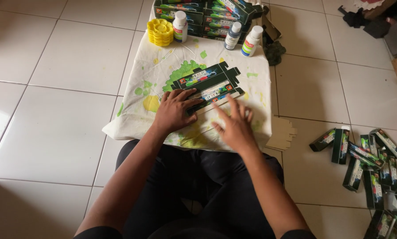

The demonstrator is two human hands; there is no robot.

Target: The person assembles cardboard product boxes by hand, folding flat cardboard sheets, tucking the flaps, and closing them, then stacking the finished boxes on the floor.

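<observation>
A flat, unfolded dark card carton (209,84) with notched flaps lies mid-way on the cloth (132,119), a crumpled white sheet stained green and yellow that drapes a low surface. The left hand (174,110) presses its spread grip flat on the carton's near left edge, while the right hand (234,126), blurred, hovers open-fingered just off its near right corner. Beyond the carton, round white bottles (234,35) and a yellow ridged palette (160,32) crowd the cloth's far edge; smooth tiled floor (52,110) lies open left of the cloth.

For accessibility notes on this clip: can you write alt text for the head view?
A seated person's left hand presses a flat, unfolded dark carton onto a paint-stained white cloth, the right hand hovering beside it. Paint bottles and a yellow palette stand behind; folded cartons litter the tiled floor.
</observation>
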